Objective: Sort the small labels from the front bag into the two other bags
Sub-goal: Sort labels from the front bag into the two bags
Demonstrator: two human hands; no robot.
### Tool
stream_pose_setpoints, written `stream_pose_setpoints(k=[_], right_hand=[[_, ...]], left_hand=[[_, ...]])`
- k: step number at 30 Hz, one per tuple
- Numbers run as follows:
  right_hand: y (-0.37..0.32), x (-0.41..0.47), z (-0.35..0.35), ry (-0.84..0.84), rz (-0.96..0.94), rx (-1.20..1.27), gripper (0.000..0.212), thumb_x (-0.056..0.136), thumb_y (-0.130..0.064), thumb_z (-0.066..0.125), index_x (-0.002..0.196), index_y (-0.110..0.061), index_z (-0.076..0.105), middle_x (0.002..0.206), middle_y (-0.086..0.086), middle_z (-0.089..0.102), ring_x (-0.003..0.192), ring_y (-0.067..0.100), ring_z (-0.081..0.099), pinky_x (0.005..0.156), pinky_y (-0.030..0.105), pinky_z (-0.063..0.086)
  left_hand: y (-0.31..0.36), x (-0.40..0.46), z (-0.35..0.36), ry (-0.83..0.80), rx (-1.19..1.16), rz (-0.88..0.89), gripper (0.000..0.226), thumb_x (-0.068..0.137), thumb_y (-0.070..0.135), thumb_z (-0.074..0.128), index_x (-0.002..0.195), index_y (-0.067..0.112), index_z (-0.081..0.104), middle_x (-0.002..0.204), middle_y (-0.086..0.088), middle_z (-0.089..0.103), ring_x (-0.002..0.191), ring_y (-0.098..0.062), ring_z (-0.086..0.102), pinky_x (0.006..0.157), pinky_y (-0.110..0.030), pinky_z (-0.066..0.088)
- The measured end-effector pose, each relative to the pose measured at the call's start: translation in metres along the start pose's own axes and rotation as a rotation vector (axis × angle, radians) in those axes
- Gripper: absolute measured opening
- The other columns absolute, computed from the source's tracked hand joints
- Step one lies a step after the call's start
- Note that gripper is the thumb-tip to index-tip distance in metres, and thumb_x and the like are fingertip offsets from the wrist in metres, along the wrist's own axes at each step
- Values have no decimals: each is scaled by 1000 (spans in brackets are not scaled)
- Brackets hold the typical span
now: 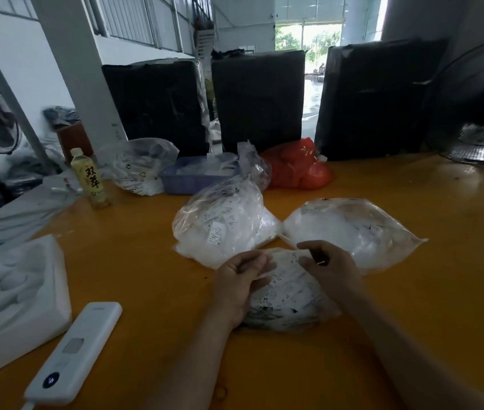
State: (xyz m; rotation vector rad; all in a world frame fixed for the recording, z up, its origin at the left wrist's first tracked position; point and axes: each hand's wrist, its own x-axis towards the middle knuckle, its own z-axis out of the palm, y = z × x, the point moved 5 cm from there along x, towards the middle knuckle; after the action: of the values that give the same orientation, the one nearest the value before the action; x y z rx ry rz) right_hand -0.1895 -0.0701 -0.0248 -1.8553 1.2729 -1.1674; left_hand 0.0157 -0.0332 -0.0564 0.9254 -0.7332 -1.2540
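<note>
Table (134,261): glossy orange, bags and bottle (90,179) on it.
Room: black parcels (258,99) behind, fans.
Hands: left hand (239,284) and right hand (328,261) pinch front bag (288,300).

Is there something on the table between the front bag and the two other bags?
Nothing visible. The front bag, under both hands, lies right before the left bag and the right bag.

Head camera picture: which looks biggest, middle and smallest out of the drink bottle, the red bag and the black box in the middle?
1. Black box, clearly biggest.
2. Red bag.
3. Drink bottle, smallest, though it stands a bit nearer the camera.
</note>
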Motion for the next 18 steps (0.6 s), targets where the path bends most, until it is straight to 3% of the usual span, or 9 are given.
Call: stream_pose_setpoints(k=[2,6,10,13,18], right_hand=[[0,3,-2,24,32,18,6,93,-31,72,89,-35,69,76,-7,68,72,3,64,58,15,49],[-4,3,-8,77,42,122,9,93,-29,71,95,-20,70,75,-10,73,64,3,68,59,11,50],[-13,3,-10,110,-16,227,8,93,-18,73,96,-24,69,77,-9,76,70,5,73,64,11,53],[-18,3,-3,55,-37,198,10,93,-19,73,97,-27,69,79,-11,76,74,5,74,68,17,58],[-21,0,5,17,-65,83,11,93,-23,72,94,-33,67,80,-16,75,75,1,72,70,20,59]], left_hand=[[1,1,0,-13,-15,-13,15,79,17,80,93,16,84,109,-17,79,99,-26,79,67,-21,61],[-2,4,1,-39,-105,-30,25,71,16,87,95,8,83,109,-25,77,101,-34,78,80,-26,63],[-2,4,1,-56,-88,5,41,64,25,96,98,6,82,111,-27,76,106,-37,76,86,-29,62],[0,2,1,-63,-70,21,48,63,29,100,101,6,82,113,-26,76,110,-37,75,89,-29,61],[2,-2,3,-61,-35,17,42,68,26,94,102,5,81,115,-24,76,112,-36,74,90,-28,61]])
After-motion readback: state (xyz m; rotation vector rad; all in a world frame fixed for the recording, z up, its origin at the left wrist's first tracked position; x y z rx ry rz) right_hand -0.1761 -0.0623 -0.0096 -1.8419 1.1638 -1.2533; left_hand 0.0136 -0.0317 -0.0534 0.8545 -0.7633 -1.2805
